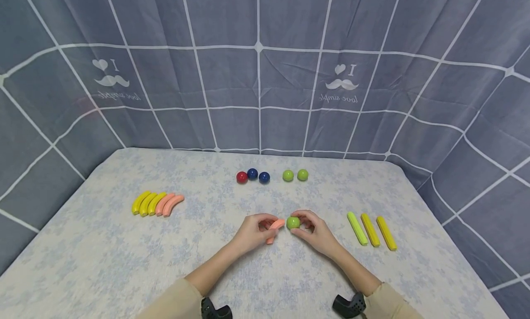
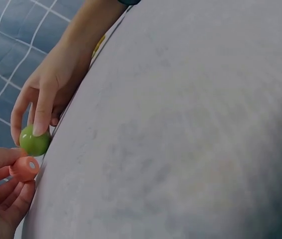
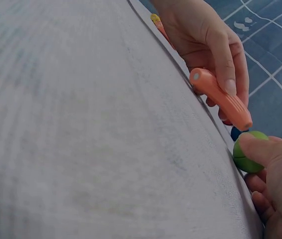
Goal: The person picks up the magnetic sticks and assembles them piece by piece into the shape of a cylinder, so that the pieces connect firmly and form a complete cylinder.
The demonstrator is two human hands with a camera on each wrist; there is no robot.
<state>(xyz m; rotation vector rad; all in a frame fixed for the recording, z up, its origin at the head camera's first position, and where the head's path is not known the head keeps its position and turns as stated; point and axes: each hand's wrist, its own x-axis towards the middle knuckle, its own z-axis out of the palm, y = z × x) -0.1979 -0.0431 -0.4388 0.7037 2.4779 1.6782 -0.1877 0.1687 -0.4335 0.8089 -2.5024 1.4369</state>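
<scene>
Near the middle of the table, my left hand (image 1: 254, 231) pinches a salmon-pink curved magnetic stick (image 3: 223, 99) between thumb and fingers. A pale round dot shows on the stick's end face. Just to the right, my right hand (image 1: 315, 232) grips a glossy green ball (image 1: 293, 223) between thumb and fingertips. One end of the stick points at the ball, with a narrow gap between them in the head view. Both wrist views show the two pieces close together, the ball partly covered by my right thumb in the right wrist view.
At the left lie yellow curved sticks (image 1: 146, 203) and pink curved sticks (image 1: 172, 205), side by side. Further back sit a red ball (image 1: 242, 177), two blue balls (image 1: 264, 177) and two green balls (image 1: 302, 174). Straight sticks, one green (image 1: 357, 228) and two yellow (image 1: 386, 233), lie at right.
</scene>
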